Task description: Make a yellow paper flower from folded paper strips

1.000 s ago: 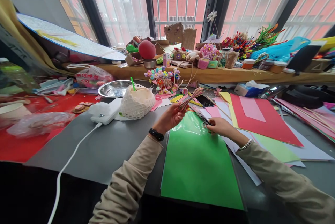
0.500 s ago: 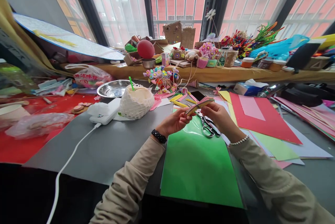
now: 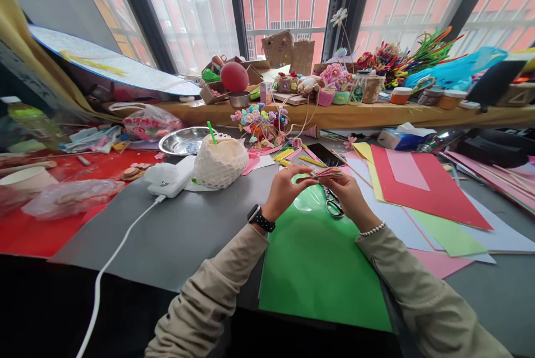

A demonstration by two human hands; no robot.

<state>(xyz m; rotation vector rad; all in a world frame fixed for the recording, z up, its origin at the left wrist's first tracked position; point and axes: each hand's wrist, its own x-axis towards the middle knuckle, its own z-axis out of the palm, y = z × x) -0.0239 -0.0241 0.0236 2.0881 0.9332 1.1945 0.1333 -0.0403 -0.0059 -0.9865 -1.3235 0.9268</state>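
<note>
Between my two hands is a small stack of coloured paper strips (image 3: 326, 173), pink and yellowish at the edges. My left hand (image 3: 289, 186) pinches its left end between thumb and fingers. The right end sits in the grip of my right hand (image 3: 349, 193). Both hands hover over the top of a glossy green sheet (image 3: 321, 269). Scissors (image 3: 334, 207) lie on that sheet just below the strips, their blades partly hidden by my right hand. Behind my hands, loose yellow strips (image 3: 284, 154) and a dark phone (image 3: 321, 154) rest on the table.
Red card (image 3: 434, 196) and other sheets spread to the right. On the left are a coconut in white netting (image 3: 221, 164), a steel dish (image 3: 179, 140) and a white charger (image 3: 171, 177) with a cable. Crochet flowers (image 3: 261, 121) stand before the crowded ledge (image 3: 200, 111).
My left hand has turned, its thumb now under the strips, and the stack lies flatter. Both hands have come closer together. The whole view has shifted slightly.
</note>
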